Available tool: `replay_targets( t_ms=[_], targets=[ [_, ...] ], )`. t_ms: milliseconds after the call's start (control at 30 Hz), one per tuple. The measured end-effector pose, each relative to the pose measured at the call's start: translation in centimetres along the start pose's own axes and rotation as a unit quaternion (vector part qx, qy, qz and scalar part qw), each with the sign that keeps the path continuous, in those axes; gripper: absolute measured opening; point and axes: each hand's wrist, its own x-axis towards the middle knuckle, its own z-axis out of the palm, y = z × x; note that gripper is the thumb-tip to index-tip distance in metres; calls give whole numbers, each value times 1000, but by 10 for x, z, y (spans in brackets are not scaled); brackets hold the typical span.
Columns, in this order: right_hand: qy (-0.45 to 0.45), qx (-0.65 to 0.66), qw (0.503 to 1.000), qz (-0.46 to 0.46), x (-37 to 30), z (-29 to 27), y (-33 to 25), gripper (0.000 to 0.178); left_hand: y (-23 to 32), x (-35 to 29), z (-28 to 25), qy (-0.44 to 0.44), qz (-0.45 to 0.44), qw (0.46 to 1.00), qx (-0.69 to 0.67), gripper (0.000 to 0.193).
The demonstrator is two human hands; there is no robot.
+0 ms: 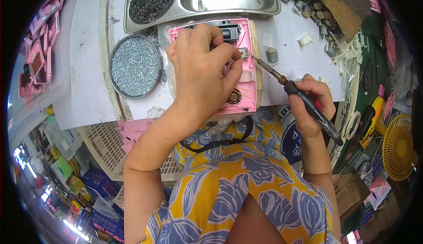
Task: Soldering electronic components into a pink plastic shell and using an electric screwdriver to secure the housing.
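In front of me lies an open pink plastic housing [251, 85], with a black part [230, 33] at its far end and a small round speaker [234, 96] near its close end. My left hand [198, 63] reaches over it, thumb and fingertips pinched on a thin reddish wire [238, 49] beside a small metal motor [244, 53]. The hand covers much of the housing's left side. My right hand [313, 101] grips a soldering iron [289, 86] by its black handle. The iron's tip points left and is close to the motor; contact is hard to tell.
A round dish [135, 66] of small silvery pieces stands left of the housing. Beyond is a metal tray [229, 13] holding dark springs. One loose motor [272, 55] sits to the right, with several motors [319, 16] piled farther off. A yellow fan [400, 147] stands at far right.
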Motion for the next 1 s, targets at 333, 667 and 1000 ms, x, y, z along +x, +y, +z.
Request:
replay_targets(
  t_ms=[333, 667, 1000],
  targets=[
    [-4, -36, 999, -28, 1, 0, 3, 30, 0, -1, -1, -4, 3, 1000, 6, 17],
    [2, -33, 999, -28, 3, -2, 1, 31, 2, 1, -6, -13, 14, 1000, 22, 17],
    [37, -28, 999, -19, 6, -11, 3, 30, 10, 3, -10, 4, -74, 979, -190, 15]
  ],
)
